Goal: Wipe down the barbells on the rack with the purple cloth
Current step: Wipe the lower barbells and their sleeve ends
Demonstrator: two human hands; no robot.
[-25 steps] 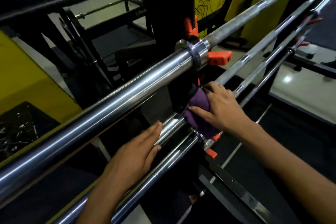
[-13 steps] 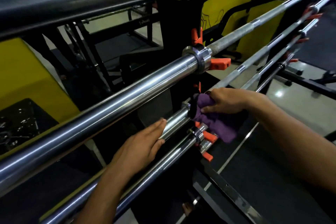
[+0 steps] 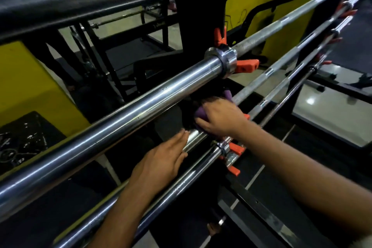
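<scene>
Up close, the rack (image 3: pixel 198 32) carries several chrome barbells (image 3: pixel 141 104) on orange hooks (image 3: pixel 246 65). Lower down, the left hand (image 3: pixel 161 164) lies flat with straight fingers on a lower bar's sleeve (image 3: pixel 194 137) — just beside it, the right hand (image 3: pixel 221 118) grips the purple cloth (image 3: pixel 200 113) bunched against that same bar.

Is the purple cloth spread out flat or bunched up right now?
Bunched up. The purple cloth shows only as a wadded lump under the right hand, whose fingers curl over it against the barbell sleeve.
</scene>
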